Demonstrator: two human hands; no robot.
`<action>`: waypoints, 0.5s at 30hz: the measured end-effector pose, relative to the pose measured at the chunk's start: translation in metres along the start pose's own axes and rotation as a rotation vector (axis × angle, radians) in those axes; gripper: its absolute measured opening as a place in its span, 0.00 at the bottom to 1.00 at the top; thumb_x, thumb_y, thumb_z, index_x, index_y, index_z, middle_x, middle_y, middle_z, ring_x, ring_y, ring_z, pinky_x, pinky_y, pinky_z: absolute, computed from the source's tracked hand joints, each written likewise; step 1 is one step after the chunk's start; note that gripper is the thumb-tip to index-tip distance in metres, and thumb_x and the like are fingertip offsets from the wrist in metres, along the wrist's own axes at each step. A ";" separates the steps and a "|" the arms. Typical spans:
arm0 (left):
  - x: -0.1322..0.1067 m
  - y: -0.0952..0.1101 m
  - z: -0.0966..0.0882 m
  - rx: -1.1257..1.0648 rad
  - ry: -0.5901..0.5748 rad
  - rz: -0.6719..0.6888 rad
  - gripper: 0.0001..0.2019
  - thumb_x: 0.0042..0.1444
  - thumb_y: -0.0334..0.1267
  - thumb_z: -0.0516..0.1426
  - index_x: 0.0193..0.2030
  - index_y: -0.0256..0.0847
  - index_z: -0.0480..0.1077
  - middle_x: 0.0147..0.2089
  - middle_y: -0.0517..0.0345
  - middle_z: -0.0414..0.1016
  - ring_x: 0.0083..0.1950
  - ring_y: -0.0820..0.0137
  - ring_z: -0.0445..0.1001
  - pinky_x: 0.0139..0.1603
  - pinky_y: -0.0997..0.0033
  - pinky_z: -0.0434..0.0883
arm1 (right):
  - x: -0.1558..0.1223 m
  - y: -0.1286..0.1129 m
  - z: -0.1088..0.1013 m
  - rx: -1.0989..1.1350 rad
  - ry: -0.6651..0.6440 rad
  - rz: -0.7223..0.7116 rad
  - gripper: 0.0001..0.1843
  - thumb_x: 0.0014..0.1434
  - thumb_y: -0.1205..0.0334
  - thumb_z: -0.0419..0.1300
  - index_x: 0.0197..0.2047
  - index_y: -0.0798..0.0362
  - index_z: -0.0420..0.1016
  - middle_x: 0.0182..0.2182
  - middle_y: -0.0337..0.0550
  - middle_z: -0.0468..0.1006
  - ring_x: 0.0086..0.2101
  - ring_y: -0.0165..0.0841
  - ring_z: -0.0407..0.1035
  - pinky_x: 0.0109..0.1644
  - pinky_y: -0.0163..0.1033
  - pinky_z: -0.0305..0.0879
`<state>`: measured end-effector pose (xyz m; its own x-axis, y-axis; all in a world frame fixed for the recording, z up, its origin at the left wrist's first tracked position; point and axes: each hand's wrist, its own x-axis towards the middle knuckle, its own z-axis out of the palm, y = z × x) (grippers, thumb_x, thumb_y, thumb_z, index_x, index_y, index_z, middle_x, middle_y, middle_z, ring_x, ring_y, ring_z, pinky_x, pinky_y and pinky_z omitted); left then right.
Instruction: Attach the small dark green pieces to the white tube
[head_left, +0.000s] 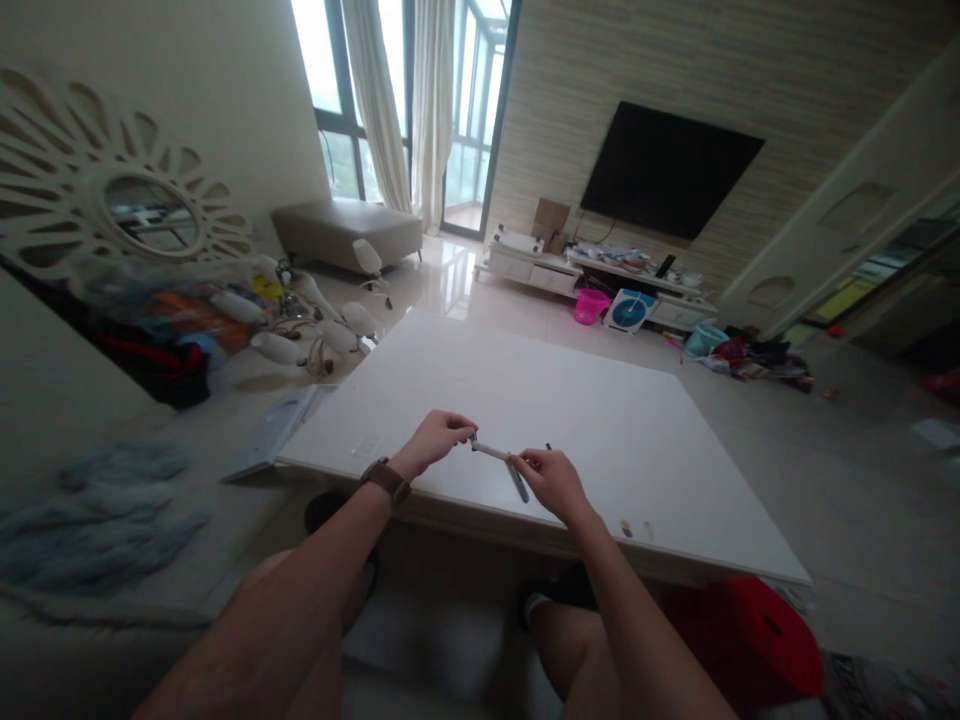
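Over the near edge of a white table (525,400), both my hands hold small pen-like parts. My left hand (439,440), with a brown watch strap on its wrist, pinches the left end of a thin white tube (491,452). My right hand (551,480) is closed on a grey pen barrel (517,480) that meets the tube's right end. A small dark piece (548,446) lies on the table just behind my right hand. Two tiny bits (636,528) rest near the table's front right edge.
A chandelier with white glass shades (315,320) lies on the floor at the left, beside a pile of coloured things. A grey bench (345,230) stands by the window. A TV (667,170) hangs over a low cabinet. A red object (750,630) sits by my right knee.
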<state>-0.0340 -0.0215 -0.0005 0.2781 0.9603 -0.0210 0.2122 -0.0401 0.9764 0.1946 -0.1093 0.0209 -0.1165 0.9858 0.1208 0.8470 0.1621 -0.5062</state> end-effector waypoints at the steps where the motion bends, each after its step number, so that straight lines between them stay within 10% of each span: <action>1: 0.000 0.000 0.000 -0.003 -0.013 0.002 0.13 0.45 0.44 0.62 0.33 0.37 0.82 0.28 0.54 0.80 0.30 0.67 0.72 0.32 0.69 0.65 | 0.000 0.000 0.000 -0.002 -0.035 -0.031 0.22 0.65 0.45 0.54 0.31 0.48 0.82 0.21 0.39 0.77 0.23 0.30 0.65 0.29 0.35 0.49; 15: 0.003 0.005 -0.001 0.013 0.051 -0.013 0.16 0.47 0.45 0.62 0.35 0.35 0.82 0.29 0.53 0.80 0.32 0.67 0.73 0.35 0.69 0.66 | 0.002 -0.017 0.019 -0.100 -0.018 -0.176 0.21 0.66 0.47 0.55 0.30 0.49 0.82 0.25 0.41 0.80 0.27 0.30 0.70 0.32 0.36 0.51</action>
<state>-0.0334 -0.0182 0.0049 0.2269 0.9737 -0.0221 0.2274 -0.0309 0.9733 0.1701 -0.1094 0.0134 -0.2761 0.9434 0.1841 0.8600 0.3280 -0.3910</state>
